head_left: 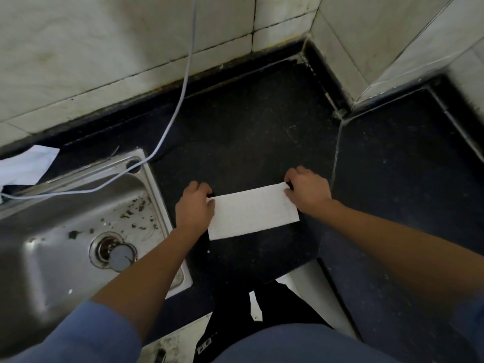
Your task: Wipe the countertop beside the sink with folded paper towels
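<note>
Cut off by the left edge: the sink and a white sheet, perhaps paper. Hidden where the left hand and right hand curl at the ends of the paper towel: the fingertips. Too small to name: dark specks in the basin. Lost past the top edge: the cable.

Blue sleeves, bare forearms, black trousers

I see a wall of pale, stained square tiles at the back, with dark joints between them. A thin pale grey cable hangs down in front of it and bends to the left. At the far left edge lies a crumpled white sheet; paper or cloth, I cannot tell.
</note>
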The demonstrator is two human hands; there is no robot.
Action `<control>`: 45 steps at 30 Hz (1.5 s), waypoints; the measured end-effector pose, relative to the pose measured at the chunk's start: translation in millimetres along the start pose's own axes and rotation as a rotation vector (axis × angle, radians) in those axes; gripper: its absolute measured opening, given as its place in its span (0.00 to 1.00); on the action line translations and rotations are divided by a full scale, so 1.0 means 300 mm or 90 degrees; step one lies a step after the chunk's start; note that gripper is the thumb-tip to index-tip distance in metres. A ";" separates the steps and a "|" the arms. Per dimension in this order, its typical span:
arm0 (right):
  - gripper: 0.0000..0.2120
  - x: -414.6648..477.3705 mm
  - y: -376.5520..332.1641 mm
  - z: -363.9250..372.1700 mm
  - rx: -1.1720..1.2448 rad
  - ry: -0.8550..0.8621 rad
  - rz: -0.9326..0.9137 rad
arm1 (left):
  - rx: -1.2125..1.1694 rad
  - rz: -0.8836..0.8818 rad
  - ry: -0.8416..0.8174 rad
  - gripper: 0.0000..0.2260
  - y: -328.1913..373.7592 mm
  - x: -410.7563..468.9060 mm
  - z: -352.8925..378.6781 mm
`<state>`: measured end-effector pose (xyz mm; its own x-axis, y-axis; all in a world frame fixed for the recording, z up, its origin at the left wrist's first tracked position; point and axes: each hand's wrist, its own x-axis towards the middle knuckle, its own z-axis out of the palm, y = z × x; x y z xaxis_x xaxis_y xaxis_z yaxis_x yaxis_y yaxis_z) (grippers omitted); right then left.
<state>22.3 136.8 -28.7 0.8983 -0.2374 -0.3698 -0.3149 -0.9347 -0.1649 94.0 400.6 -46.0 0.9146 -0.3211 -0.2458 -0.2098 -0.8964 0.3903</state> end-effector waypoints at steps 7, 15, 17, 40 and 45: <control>0.07 -0.157 -0.047 0.133 0.022 -0.180 -0.141 | 0.083 0.130 -0.174 0.06 0.027 -0.173 0.074; 0.06 -0.196 0.096 0.085 0.074 -0.176 0.013 | 0.121 0.183 -0.081 0.05 -0.099 -0.226 0.079; 0.05 -0.169 0.083 0.058 0.114 -0.091 0.053 | 0.161 0.227 -0.058 0.09 -0.095 -0.216 0.061; 0.05 -0.075 -0.237 -0.092 0.593 -0.206 0.187 | 0.124 0.127 -0.119 0.21 -0.153 -0.196 -0.066; 0.05 -0.049 -0.477 0.025 0.560 -0.252 0.152 | 0.096 0.065 -0.080 0.18 -0.220 -0.231 -0.103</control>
<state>51.9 276.1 -6.7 0.6650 -0.1384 -0.7339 -0.7333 -0.3072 -0.6065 55.0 491.5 -27.4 0.8377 -0.4391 -0.3248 -0.3565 -0.8901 0.2840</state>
